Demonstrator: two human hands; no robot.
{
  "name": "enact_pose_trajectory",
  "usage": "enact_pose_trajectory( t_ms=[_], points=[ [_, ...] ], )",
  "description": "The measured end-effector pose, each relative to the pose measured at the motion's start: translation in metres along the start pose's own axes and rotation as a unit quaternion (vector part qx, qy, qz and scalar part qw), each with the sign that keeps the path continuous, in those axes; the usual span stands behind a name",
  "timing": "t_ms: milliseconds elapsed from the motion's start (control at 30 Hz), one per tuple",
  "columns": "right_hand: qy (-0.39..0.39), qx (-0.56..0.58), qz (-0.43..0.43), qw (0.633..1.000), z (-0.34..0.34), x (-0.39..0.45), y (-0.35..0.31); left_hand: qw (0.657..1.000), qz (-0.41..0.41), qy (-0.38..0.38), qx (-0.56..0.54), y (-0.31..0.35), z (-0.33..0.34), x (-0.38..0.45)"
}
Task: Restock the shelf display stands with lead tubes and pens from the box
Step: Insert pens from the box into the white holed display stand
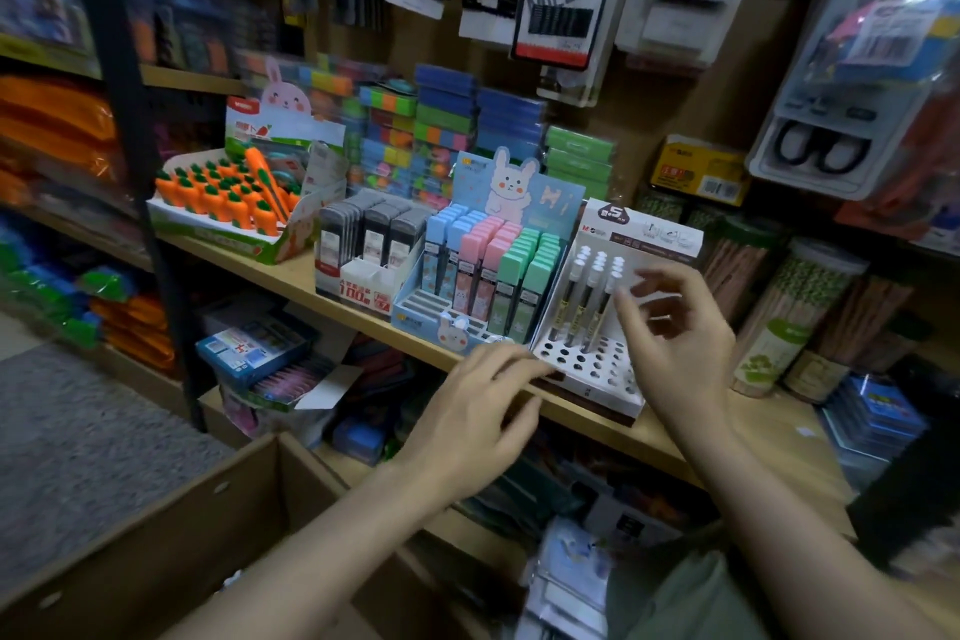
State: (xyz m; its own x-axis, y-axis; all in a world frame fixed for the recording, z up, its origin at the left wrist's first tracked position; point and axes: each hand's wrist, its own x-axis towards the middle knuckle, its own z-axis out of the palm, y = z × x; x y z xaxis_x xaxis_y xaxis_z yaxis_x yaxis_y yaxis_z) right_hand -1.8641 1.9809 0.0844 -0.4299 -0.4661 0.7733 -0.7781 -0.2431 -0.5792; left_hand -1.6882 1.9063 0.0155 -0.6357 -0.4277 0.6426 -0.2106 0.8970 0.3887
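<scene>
Two bare hands reach toward a wooden shelf point(291, 278) in a shop. The left hand point(475, 418) is low, with its fingers spread and a little bent. Its fingertips touch the front edge of the shelf, right by the bottom corner of the white pen stand point(597, 369). It holds nothing.

The right hand point(675, 327) is up in front of the white pen stand. Its fingers are loose and apart — blurry, and nothing is in them. Just left of these fingers stand three pens point(589, 299) with white caps, upright in the back holes of the stand. The holes under the fingers have no pens in them.

Left of the pen stand, past the left fingertips, is the blue bunny stand point(511, 182) with lead tubes point(498, 276) in blue, pink and green rows. The front slots have no tubes. Further left is a stand of grey lead cases point(374, 229), then a tray of orange carrot pens point(223, 195).

Below the left hand, near the floor, is the open cardboard box point(208, 509) — its inside is too dark to see.
</scene>
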Motion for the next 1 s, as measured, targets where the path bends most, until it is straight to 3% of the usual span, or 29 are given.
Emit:
enact_pose_trajectory(
  t_ms=[100, 233, 333, 433, 500, 667, 733, 833, 1000],
  points=[
    [-0.127, 0.035, -0.023, 0.991, 0.021, -0.028, -0.021, 0.997, -0.061, -0.027, -0.023, -0.017, -0.021, -0.016],
    [-0.365, 0.024, 0.007, 0.931, 0.085, -0.084, -0.037, 0.959, -0.238, -0.147, 0.037, -0.070, -0.045, -0.079],
    [-0.496, -0.003, 0.103, 0.862, 0.147, -0.140, -0.025, 0.861, -0.483, -0.152, -0.046, -0.116, -0.054, -0.156],
    [-0.588, -0.028, 0.218, 0.778, 0.200, -0.197, -0.003, 0.729, -0.675, -0.063, -0.094, -0.147, -0.055, -0.236],
    [-0.625, -0.066, 0.232, 0.743, 0.225, -0.229, 0.011, 0.667, -0.738, -0.017, -0.101, -0.160, -0.046, -0.276],
    [-0.691, -0.138, 0.150, 0.694, 0.278, -0.290, 0.034, 0.562, -0.817, 0.036, -0.119, -0.184, 0.009, -0.327],
    [-0.693, -0.161, 0.142, 0.689, 0.298, -0.311, 0.043, 0.547, -0.827, 0.028, -0.127, -0.194, 0.036, -0.333],
    [-0.693, -0.207, 0.127, 0.678, 0.319, -0.334, 0.060, 0.564, -0.817, 0.053, -0.110, -0.206, 0.065, -0.331],
    [-0.642, -0.250, 0.092, 0.719, 0.334, -0.365, 0.075, 0.591, -0.790, 0.135, -0.087, -0.226, 0.092, -0.320]
  ],
)
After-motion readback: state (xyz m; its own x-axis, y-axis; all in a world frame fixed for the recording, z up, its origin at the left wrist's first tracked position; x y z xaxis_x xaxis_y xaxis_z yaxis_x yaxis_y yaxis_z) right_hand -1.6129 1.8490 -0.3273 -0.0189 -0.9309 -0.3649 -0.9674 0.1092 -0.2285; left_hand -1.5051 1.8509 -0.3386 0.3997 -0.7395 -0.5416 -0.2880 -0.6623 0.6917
